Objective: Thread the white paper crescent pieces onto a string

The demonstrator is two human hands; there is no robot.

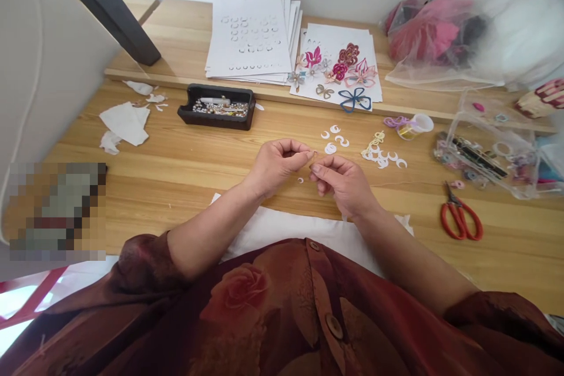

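My left hand (282,167) and my right hand (341,183) meet above the table, thumbs and forefingers pinched. Between the fingertips is a small thin curved piece (314,157), dark-edged and too small to name surely. White paper crescents (341,141) lie just beyond my hands, and a single small crescent (301,180) rests on the wood beneath them. To the right, more crescents (383,157) are heaped beside a pale yellow cord (376,142). A white cloth (291,229) lies under my forearms at the table edge.
A black tray (215,120) holds beads and a white tube. Behind stand stacked paper sheets (251,23) and flower ornaments (339,70). Rightward are a small tub (416,126), red-handled scissors (461,220) and a clear plastic box (493,158). Crumpled tissue (126,122) lies left.
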